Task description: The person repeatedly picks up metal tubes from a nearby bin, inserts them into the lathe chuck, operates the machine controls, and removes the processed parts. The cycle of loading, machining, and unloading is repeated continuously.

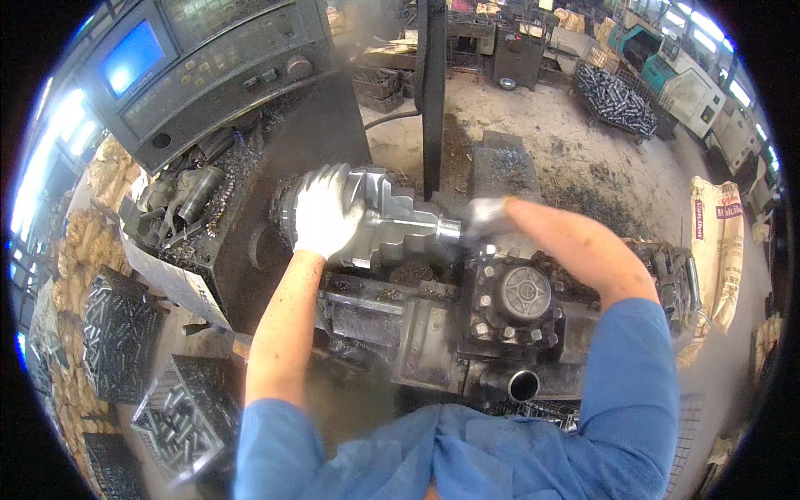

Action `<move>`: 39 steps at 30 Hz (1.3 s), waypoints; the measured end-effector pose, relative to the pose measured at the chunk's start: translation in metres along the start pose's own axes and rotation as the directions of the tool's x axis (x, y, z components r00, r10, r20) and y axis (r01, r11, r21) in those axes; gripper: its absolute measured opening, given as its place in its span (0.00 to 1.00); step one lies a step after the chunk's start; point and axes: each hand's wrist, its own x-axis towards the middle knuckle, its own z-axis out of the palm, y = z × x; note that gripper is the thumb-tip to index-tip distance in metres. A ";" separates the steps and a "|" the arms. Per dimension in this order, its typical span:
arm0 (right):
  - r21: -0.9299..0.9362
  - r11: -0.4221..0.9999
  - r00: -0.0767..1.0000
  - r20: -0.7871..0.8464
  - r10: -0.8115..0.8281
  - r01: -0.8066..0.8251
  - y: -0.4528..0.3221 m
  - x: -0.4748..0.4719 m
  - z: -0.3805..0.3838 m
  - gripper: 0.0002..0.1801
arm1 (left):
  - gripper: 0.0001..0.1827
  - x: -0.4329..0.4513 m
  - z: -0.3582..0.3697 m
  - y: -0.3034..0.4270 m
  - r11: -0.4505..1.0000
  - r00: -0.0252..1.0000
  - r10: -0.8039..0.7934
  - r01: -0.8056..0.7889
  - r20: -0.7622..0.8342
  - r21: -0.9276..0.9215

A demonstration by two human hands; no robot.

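Note:
My left hand (328, 212), in a white glove, lies over the top of a lathe chuck (365, 250), its fingers curled over the far side and its thumb towards the stepped jaws (400, 209). A short, shiny metal cylinder (449, 229) sticks out to the right from between the jaws. Just beyond its free end is my right hand (487, 215), also gloved and blurred. Whether it touches the cylinder or holds something is hidden. Below it stands a bolted square tool post (525, 292) with a round patterned cap.
A control panel (206, 69) with a lit screen rises at upper left. Metal chips and parts fill a ledge (206, 212) beneath it. Wire baskets of metal pieces (181, 425) stand at lower left. A dark upright post (431, 94) rises behind the chuck. A loaded cart (615, 100) stands farther back.

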 end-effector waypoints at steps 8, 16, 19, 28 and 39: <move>-0.481 0.819 0.924 -0.354 0.146 -0.314 0.007 -0.084 -0.069 0.16 | 0.36 -0.003 0.002 0.001 1.000 1.000 -0.005 0.005 -0.005 0.005; -0.249 0.966 0.993 0.082 0.089 -0.066 -0.066 -0.017 -0.012 0.24 | 0.37 -0.002 0.001 0.001 1.000 1.000 -0.020 0.020 0.010 0.005; 0.240 0.964 0.922 0.386 0.016 -0.117 -0.048 -0.007 -0.020 0.22 | 0.36 -0.002 -0.003 0.003 1.000 0.999 -0.010 0.009 -0.034 -0.023; -0.546 0.774 0.943 -0.253 0.214 -0.322 -0.053 -0.081 -0.014 0.27 | 0.35 0.004 -0.029 0.015 0.971 0.957 -0.207 0.227 0.203 -0.075; 0.747 0.648 0.708 -0.536 0.460 0.145 -0.279 -0.253 0.143 0.34 | 0.45 -0.109 -0.066 0.066 0.434 0.989 0.131 0.007 0.070 -0.901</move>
